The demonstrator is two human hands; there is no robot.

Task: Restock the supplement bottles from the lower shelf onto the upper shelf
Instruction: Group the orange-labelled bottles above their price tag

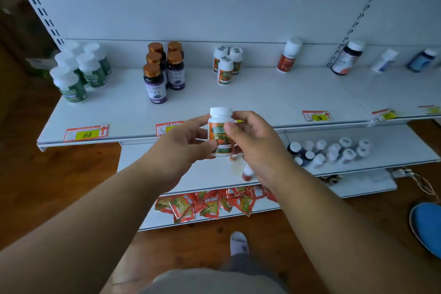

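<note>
I hold a white-capped supplement bottle [220,126] with an orange and green label upright in front of the upper shelf's [262,102] front edge. My left hand [183,145] grips it from the left and my right hand [253,141] from the right. Three matching bottles [226,64] stand at the back of the upper shelf. On the lower shelf [207,174], another orange bottle [247,173] shows just beneath my right hand, partly hidden.
The upper shelf also carries green-label bottles [78,71], purple bottles with copper caps [162,71], a single red-label bottle [288,55] and more bottles at right. A cluster of white-capped bottles [329,153] stands on the lower right shelf. Red sachets [214,203] lie on the bottom shelf.
</note>
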